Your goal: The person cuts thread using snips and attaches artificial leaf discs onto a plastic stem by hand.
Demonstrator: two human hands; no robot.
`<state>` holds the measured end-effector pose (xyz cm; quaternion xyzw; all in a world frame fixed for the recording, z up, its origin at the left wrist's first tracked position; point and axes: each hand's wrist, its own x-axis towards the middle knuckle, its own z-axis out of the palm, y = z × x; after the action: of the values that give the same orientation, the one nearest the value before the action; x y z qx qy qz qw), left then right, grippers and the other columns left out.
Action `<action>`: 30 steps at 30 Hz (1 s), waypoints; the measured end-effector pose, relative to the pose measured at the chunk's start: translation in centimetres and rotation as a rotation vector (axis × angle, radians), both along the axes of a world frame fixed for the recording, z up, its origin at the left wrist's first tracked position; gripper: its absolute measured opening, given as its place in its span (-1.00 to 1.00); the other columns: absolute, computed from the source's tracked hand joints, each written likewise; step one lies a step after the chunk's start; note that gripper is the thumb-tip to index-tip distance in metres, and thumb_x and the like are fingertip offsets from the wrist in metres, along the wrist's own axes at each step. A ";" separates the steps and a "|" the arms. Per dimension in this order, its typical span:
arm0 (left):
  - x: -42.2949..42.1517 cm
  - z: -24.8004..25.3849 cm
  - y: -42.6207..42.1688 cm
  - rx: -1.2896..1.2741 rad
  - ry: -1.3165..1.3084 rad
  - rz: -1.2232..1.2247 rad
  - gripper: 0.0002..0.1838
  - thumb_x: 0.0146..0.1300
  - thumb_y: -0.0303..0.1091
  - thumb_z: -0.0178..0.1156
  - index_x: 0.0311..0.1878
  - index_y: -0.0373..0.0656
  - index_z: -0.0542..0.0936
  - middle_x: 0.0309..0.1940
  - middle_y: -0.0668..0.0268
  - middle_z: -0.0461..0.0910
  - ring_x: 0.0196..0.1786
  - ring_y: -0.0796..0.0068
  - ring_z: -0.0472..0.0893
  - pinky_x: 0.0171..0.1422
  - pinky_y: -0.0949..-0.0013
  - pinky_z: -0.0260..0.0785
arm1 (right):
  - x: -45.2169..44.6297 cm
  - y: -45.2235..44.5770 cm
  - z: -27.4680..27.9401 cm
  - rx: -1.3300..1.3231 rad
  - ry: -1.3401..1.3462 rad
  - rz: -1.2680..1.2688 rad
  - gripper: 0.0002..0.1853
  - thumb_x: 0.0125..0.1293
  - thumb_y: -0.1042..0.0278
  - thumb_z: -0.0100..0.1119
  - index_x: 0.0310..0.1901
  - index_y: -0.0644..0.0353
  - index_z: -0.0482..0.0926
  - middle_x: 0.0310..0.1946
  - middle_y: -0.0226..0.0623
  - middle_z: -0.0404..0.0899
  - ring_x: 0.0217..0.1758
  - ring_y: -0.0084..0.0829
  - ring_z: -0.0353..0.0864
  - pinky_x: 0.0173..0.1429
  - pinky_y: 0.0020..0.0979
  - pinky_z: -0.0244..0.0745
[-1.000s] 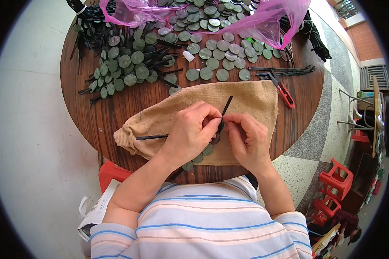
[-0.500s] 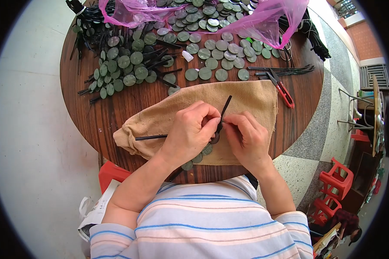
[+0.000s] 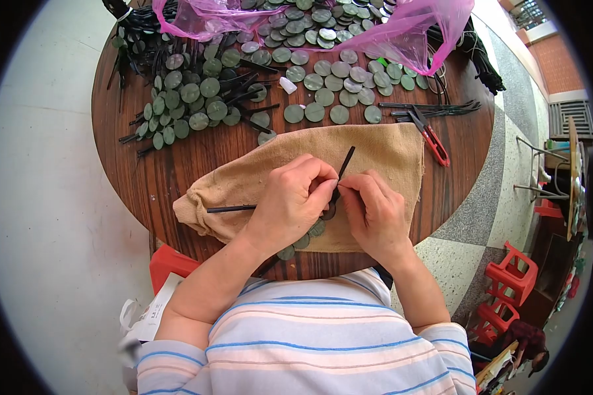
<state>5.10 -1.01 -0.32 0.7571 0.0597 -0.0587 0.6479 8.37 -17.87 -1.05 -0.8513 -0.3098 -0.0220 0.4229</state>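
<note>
Over a tan cloth point(image 3: 382, 148), my left hand point(image 3: 295, 194) pinches a black cord point(image 3: 347, 160) whose end sticks up past the fingertips. My right hand point(image 3: 377, 205) is closed in a pinch close beside it, at the same cord; the exact grip between the fingertips is too small to make out. Another length of black cord point(image 3: 230, 209) pokes out to the left from under my left hand. Several green discs point(image 3: 302, 241) lie below my left hand at the cloth's lower edge, partly hidden by it.
Many loose green discs point(image 3: 339, 115) spread across the round wooden table point(image 3: 145, 191), with corded discs point(image 3: 190, 92) at left. Red-handled snips point(image 3: 435, 143) lie right beside black cords point(image 3: 441, 110). A pink plastic bag point(image 3: 435, 39) is at the back. Red stools point(image 3: 511, 271) stand on the floor.
My hands stay in nearly the same place over the cloth, fingertips still pinched together at the cord. The whole view has shifted very slightly.
</note>
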 end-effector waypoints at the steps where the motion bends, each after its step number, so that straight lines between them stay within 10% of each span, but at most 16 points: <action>1: 0.0 0.0 0.0 0.002 -0.002 -0.002 -0.96 0.33 -0.60 0.20 -0.19 -0.37 0.60 -0.28 0.34 0.55 -0.42 0.66 0.62 -0.35 0.59 0.49 | 0.0 0.0 0.0 0.012 0.007 0.000 -0.85 0.23 0.60 0.29 -0.20 0.19 0.54 -0.41 -0.22 0.54 -0.46 -0.15 0.62 -0.41 -0.24 0.52; 30: -0.2 -0.7 -0.2 0.069 -0.050 0.023 -0.98 0.29 -0.60 0.24 -0.24 -0.36 0.62 -0.32 0.35 0.55 -0.46 0.69 0.59 -0.39 0.59 0.44 | 0.7 -2.3 1.8 0.017 0.184 -0.170 -0.88 0.25 0.64 0.25 -0.20 0.26 0.62 -0.36 -0.19 0.59 -0.40 -0.28 0.66 -0.35 -0.39 0.52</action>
<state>4.89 -1.20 -0.99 0.7797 0.0544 -0.0302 0.6231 9.06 -20.20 0.73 -0.8693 -0.1962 0.0179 0.4533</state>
